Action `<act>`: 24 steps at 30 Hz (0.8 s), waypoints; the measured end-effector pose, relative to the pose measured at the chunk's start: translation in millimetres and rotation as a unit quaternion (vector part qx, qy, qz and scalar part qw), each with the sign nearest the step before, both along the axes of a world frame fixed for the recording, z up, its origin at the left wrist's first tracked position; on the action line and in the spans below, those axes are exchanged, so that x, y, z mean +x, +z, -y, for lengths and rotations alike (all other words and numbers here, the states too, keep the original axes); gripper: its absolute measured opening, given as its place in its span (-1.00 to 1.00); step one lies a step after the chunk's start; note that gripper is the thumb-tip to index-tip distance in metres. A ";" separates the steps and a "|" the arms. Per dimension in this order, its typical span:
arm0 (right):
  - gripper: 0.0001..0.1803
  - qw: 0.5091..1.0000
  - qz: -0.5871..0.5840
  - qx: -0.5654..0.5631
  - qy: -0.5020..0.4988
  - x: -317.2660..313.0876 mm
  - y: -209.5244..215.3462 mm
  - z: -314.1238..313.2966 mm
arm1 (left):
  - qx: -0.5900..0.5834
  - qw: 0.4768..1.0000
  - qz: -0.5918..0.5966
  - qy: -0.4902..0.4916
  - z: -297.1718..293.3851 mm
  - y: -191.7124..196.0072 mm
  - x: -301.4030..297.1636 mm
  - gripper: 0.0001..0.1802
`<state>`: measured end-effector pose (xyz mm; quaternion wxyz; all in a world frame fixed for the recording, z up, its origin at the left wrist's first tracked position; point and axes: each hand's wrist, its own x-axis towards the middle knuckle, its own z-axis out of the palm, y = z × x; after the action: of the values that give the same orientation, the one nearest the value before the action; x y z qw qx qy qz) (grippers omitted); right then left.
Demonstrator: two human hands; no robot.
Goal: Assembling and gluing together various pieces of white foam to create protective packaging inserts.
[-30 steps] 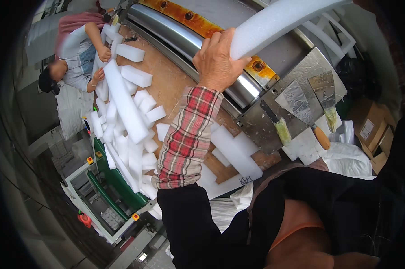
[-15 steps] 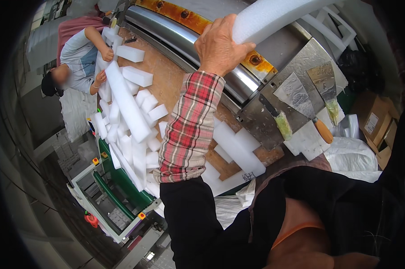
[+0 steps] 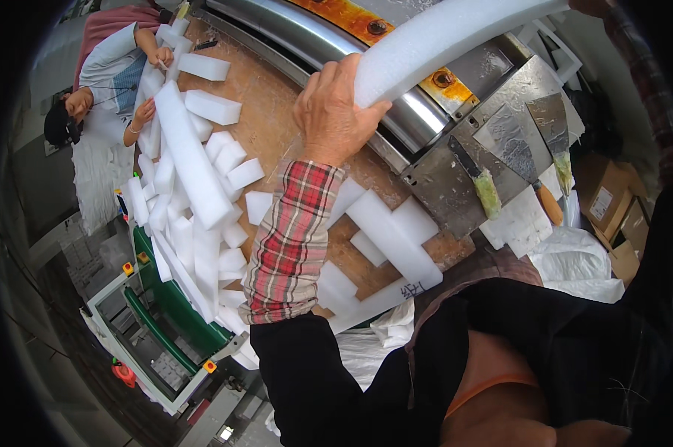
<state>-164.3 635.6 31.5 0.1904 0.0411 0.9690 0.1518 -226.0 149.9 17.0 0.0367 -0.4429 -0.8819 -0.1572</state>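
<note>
A long, curved white foam strip (image 3: 456,45) slants over the steel roller of a machine, from the middle of the view to the top right. My left hand (image 3: 335,112), in a plaid sleeve, is closed round its lower left end, with the thumb against the near side. At the top right edge, my right hand (image 3: 590,6) is partly visible by the strip's other end. Its fingers are cut off. Below my left hand lie a foam bar (image 3: 395,237) and other white blocks on the brown worktable (image 3: 258,82).
Across the table on the left, a person's hands (image 3: 144,112) are at a heap of foam pieces (image 3: 191,167). A knife (image 3: 476,179) and scrapers (image 3: 509,145) lie on a metal plate right of the roller (image 3: 418,123). Cardboard boxes (image 3: 612,197) stand far right.
My left hand has moved left and down with the foam strip in it. Part of my right hand has come into view at the top right. The view has shifted slightly.
</note>
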 end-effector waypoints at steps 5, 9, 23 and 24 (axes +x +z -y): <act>-0.63 0.979 -0.047 -0.094 0.173 -37.2 -4.5 148.6 | -0.030 0.997 0.037 0.059 135.2 2.1 11.8 -0.28; -0.50 0.987 -0.042 -0.053 0.147 -13.1 -63.2 188.0 | -0.048 0.994 0.051 0.084 220.7 6.3 26.1 -0.28; -0.52 0.913 -0.101 -0.212 0.333 -28.6 57.4 425.8 | -0.006 0.959 0.077 0.273 416.5 58.4 121.9 -0.22; -0.52 0.919 -0.095 -0.198 0.327 -29.8 56.2 418.0 | -0.003 0.959 0.075 0.272 407.7 52.0 116.3 -0.22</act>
<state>-194.0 217.6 87.7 0.0415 -0.3020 0.9524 0.0061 -109.8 -257.8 69.0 0.0106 -0.1730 -0.9698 -0.1717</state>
